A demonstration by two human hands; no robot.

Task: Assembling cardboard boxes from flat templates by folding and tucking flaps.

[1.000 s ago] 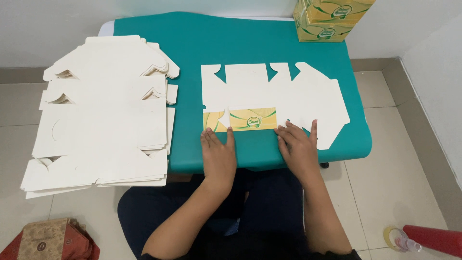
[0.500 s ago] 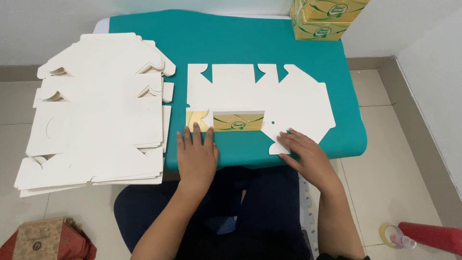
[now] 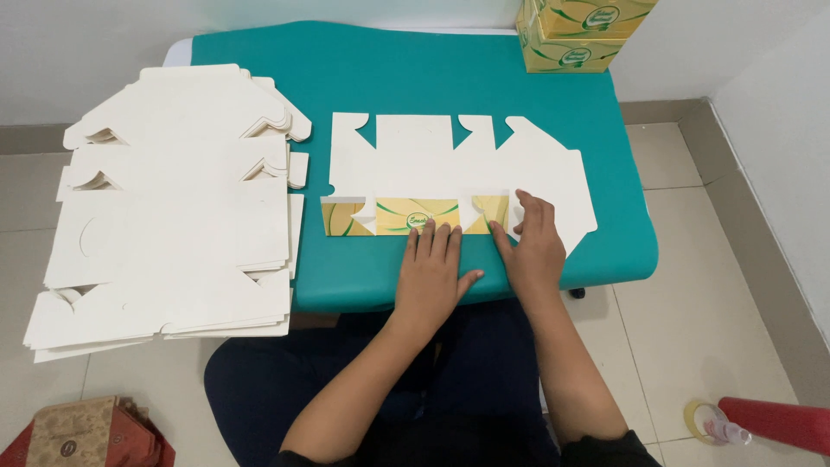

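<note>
- A flat white carton blank (image 3: pixel 450 169) is lying unfolded on the teal table (image 3: pixel 415 73), sitting roughly at the centre of the view, with its cut tabs pointing toward 12 o'clock.
- The near edge of the blank is folding up into a yellow-and-green printed flap (image 3: pixel 415 216), which is running along the blank's 6 o'clock side.
- The left hand (image 3: pixel 435 272) is pressing palm-down on the table just at 6 o'clock of the printed flap, with its fingers stretched flat and together and the fingertips touching the flap's lower edge; it is gripping nothing.
- The right hand (image 3: pixel 536 246) is lying at 3 o'clock of the left hand, just beside it, with its fingers extended and spread open over the right end of the flap and the white panel there; it too is holding nothing, only pressing down.
- A tall stack of flat white blanks (image 3: pixel 169 207) is resting at 9 o'clock of the hands, overhanging the table's left edge.
- Two yellow printed boxes (image 3: pixel 579 30), already assembled and stacked, are standing at the table's far right corner, toward 1 o'clock.
- A brown patterned bag (image 3: pixel 73 432) is sitting on the tiled floor at 8 o'clock, near the bottom left corner.
- A roll of tape (image 3: pixel 705 421) is lying on the floor at 4 o'clock, just beside a red object (image 3: pixel 774 424) that is being cut off by the frame edge.
- The person is sitting with dark trousers showing under the table's near edge.
</note>
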